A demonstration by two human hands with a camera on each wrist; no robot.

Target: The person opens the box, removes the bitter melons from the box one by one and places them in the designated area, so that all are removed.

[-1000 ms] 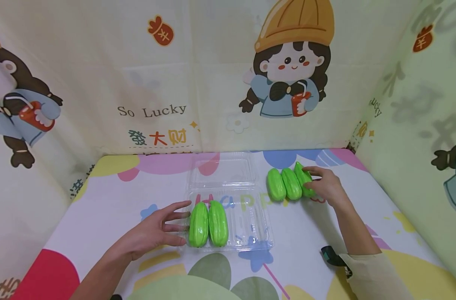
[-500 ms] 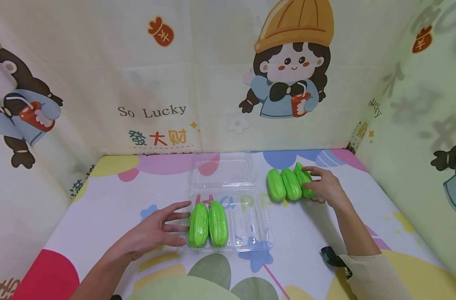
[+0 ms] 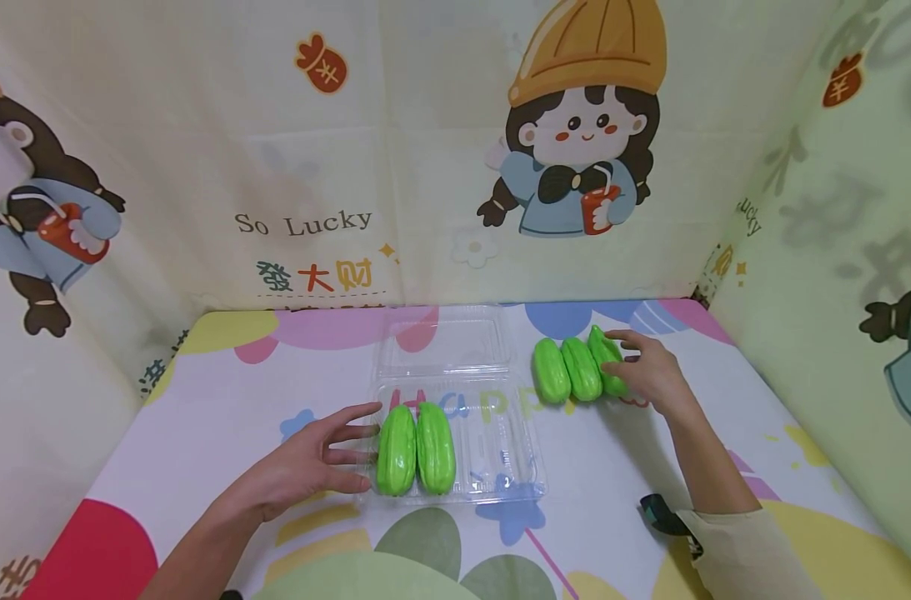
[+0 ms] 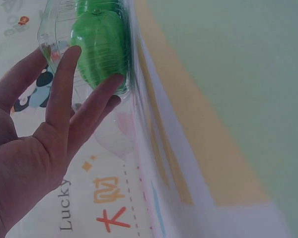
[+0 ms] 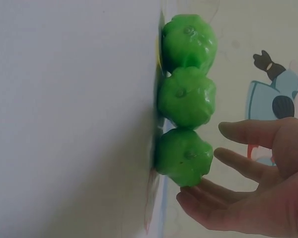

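Note:
Two glossy green ridged gourds, the left one (image 3: pixel 397 450) and its neighbour (image 3: pixel 436 448), lie side by side in a clear plastic clamshell box (image 3: pixel 496 437). My left hand (image 3: pixel 305 462) has its fingers spread, with the fingertips at the box's left wall. Three similar gourds sit in a row on the table to the right: a left one (image 3: pixel 551 371), a middle one (image 3: pixel 582 368) and a right one (image 3: pixel 605 350). Around the right one stands my right hand (image 3: pixel 653 371); in the right wrist view its fingertips reach the gourd's (image 5: pixel 184 156) side while the thumb stays apart, uncurled.
The box's lid (image 3: pixel 443 342) lies folded back behind it. A patterned cloth (image 3: pixel 320 533) covers the table, and printed curtains (image 3: pixel 425 150) hang behind and at both sides. A dark strap device (image 3: pixel 663 512) is on the right wrist, by the sleeve.

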